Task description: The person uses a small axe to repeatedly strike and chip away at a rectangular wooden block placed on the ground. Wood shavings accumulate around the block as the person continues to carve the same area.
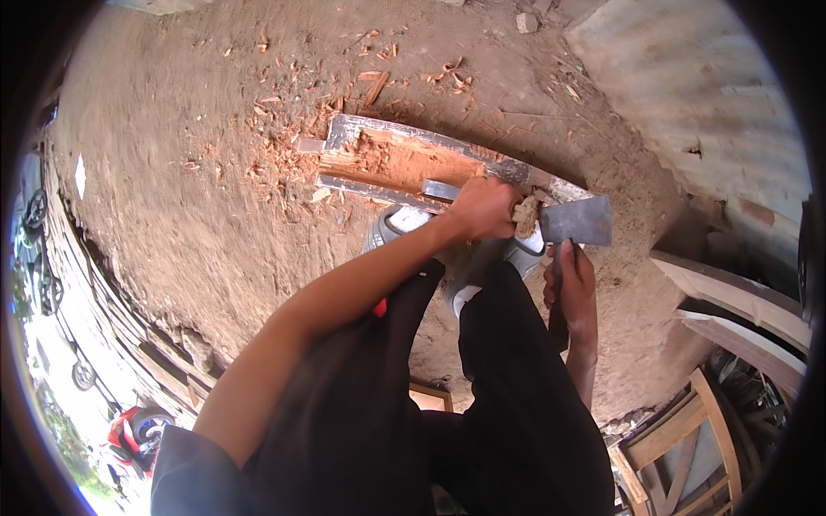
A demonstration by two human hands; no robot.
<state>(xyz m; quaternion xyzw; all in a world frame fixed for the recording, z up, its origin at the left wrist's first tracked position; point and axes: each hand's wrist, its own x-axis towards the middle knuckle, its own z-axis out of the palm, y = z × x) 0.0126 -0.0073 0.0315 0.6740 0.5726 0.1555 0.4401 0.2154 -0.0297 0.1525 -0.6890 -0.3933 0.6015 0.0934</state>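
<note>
A long wooden block [413, 162] lies on the ground, its middle hollowed out and its rim dark and weathered. My left hand [483, 208] is closed around a chisel [440, 188], the flat metal blade reaching into the hollow. The chisel's frayed wooden end [527, 217] sticks out on the right of that fist. My right hand [575, 279] grips the dark handle of a hatchet [576, 221] with a broad grey blade. The blade is right beside the chisel's frayed end; whether they touch I cannot tell. My shoes [397, 225] stand against the near side of the block.
Wood chips [271, 142] lie scattered over the dirt ground [163, 215], thickest by the block's left end. At the right are a corrugated metal sheet [714, 95], stacked boards [731, 288] and a wooden frame [680, 447]. A red motorcycle [129, 434] stands at the lower left.
</note>
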